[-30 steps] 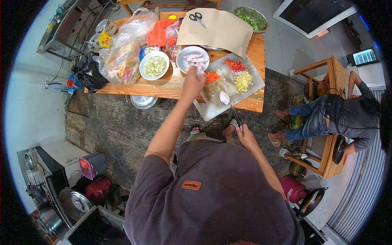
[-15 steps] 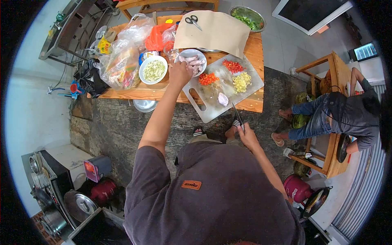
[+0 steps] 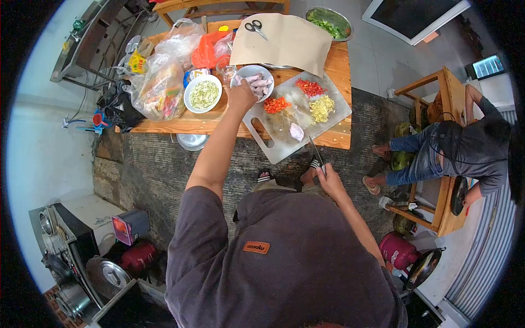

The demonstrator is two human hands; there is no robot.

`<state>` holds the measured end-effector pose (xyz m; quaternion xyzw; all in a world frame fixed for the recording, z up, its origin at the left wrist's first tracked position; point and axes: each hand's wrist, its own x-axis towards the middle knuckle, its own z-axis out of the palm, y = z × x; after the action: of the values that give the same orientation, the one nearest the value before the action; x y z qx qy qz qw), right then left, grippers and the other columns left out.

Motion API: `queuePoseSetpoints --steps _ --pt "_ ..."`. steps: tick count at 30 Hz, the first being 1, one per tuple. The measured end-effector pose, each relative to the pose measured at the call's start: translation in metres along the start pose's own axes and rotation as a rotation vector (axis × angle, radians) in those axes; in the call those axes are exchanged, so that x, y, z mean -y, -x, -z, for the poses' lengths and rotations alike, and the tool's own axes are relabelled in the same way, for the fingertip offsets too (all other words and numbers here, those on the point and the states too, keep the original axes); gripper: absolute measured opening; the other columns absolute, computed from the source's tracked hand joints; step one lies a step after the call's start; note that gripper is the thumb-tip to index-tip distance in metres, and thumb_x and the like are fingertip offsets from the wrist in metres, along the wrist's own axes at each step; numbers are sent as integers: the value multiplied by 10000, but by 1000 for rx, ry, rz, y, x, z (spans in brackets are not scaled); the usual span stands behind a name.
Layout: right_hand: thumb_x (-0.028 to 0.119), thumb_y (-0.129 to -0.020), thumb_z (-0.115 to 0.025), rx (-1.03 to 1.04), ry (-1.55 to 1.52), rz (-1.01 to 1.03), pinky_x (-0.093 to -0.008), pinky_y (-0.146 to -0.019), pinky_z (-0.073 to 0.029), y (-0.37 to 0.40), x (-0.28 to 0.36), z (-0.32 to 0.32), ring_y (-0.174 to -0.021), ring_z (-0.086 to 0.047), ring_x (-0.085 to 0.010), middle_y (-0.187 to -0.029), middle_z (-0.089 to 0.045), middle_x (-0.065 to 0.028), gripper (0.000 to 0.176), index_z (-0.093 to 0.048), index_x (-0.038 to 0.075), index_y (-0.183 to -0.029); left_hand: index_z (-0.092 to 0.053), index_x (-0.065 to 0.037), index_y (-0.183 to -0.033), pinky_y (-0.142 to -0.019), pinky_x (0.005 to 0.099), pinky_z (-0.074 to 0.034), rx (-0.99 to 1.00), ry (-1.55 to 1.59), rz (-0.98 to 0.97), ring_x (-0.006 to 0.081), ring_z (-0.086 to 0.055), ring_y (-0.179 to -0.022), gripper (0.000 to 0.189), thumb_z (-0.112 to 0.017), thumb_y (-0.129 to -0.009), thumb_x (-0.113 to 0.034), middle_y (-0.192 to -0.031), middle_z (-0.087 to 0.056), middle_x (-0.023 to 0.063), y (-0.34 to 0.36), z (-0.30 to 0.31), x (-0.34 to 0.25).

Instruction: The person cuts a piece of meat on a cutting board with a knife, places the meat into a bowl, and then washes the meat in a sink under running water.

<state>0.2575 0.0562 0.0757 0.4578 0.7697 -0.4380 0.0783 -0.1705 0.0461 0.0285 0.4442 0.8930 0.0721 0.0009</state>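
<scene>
My left hand (image 3: 241,98) is closed at the near rim of a white bowl (image 3: 233,80) of pale raw meat pieces (image 3: 260,86); its fingertips are partly hidden. In my right hand (image 3: 331,183) is a knife (image 3: 315,150), its blade pointing toward the near edge of the white cutting board (image 3: 272,153). One pale piece of meat (image 3: 296,132) lies on the board near the knife tip. Around it on the board are piles of chopped orange-red chili (image 3: 277,105), red chili (image 3: 310,87) and chopped yellowish pieces (image 3: 322,109).
Left of the bowl stand a white bowl of pale green slices (image 3: 204,94) and plastic bags (image 3: 158,90). Scissors (image 3: 256,29) lie on brown paper (image 3: 290,46), near a metal bowl of greens (image 3: 330,24). A person (image 3: 465,145) works at a wooden table (image 3: 447,98) on the right.
My left hand has shifted slightly at the meat bowl, and more of the bowl's left rim shows. The knife and the piece on the board stay almost unchanged; the whole view shifts slightly.
</scene>
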Motion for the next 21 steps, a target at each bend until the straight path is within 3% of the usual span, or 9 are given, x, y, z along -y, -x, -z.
queuePoseSetpoints --steps 3,5,6,8,10,12,15,19,21 --pt "397 -1004 -466 -31 -21 -20 -515 -770 -487 2 -4 1 -887 -639 -472 -929 -650 -291 415 -453 9 -1151 -520 43 -1166 -860 533 -461 102 80 106 393 -677 -940 596 -652 -770 -381 -976 -706 219 0 27 -8" --pt "401 -1002 -467 -29 -12 -27 -512 -783 -489 1 -9 -1 -905 -637 -474 -946 -649 -297 423 -455 6 -1155 -422 95 -1341 -1035 505 -403 248 322 281 367 -650 -1086 837 -645 -753 -458 -1138 -668 251 -7 35 -1" --pt "401 -1002 -467 -30 -15 -28 -512 -783 -489 0 -12 -2 -905 -637 -474 -946 -649 -297 423 -455 6 -1155 -478 94 -1304 -983 445 -464 296 365 290 373 -631 -1126 795 -639 -751 -453 -1196 -637 275 -14 30 10" --pt "382 -1008 -476 -68 -59 -25 -484 -700 -446 1 -15 -4 -807 -615 -427 -849 -603 -254 378 -441 7 -976 -529 85 -1253 -944 428 -489 273 455 245 369 -642 -1104 739 -650 -753 -445 -1171 -646 277 -21 26 27" --pt "385 -1008 -476 -57 -63 -28 -481 -702 -447 2 -10 -2 -813 -617 -423 -854 -603 -253 380 -444 6 -982 -581 77 -1203 -905 411 -513 248 545 203 365 -653 -1081 686 -661 -755 -436 -1146 -655 279 -27 20 40" --pt "387 -1008 -476 -44 -67 -27 -479 -705 -448 2 -9 -3 -818 -618 -419 -859 -602 -252 383 -446 5 -988 -580 75 -1039 -703 329 -505 207 710 180 220 -628 -776 456 -675 -791 -295 -901 -659 136 -31 16 51" --pt "389 -1007 -476 -36 -51 -31 -474 -723 -455 -3 -9 -5 -849 -623 -415 -887 -607 -254 389 -450 1 -999 -571 54 -988 -645 329 -468 253 792 179 168 -548 -695 371 -647 -836 -276 -801 -599 68 -34 14 61" --pt "394 -1002 -478 -48 -64 8 -493 -783 -467 -6 -4 -4 -907 -623 -453 -942 -630 -275 405 -475 -8 -1051 -586 42 -977 -649 317 -475 282 938 290 154 -564 -712 352 -645 -857 -283 -807 -612 61 -32 3 67" --pt "399 -999 -479 -41 -52 -6 -515 -821 -472 -8 -1 -3 -937 -620 -482 -971 -644 -286 420 -495 -9 -1099 -598 45 -987 -677 346 -500 51 897 230 213 -611 -717 382 -648 -862 -313 -805 -641 102 -34 -22 75"
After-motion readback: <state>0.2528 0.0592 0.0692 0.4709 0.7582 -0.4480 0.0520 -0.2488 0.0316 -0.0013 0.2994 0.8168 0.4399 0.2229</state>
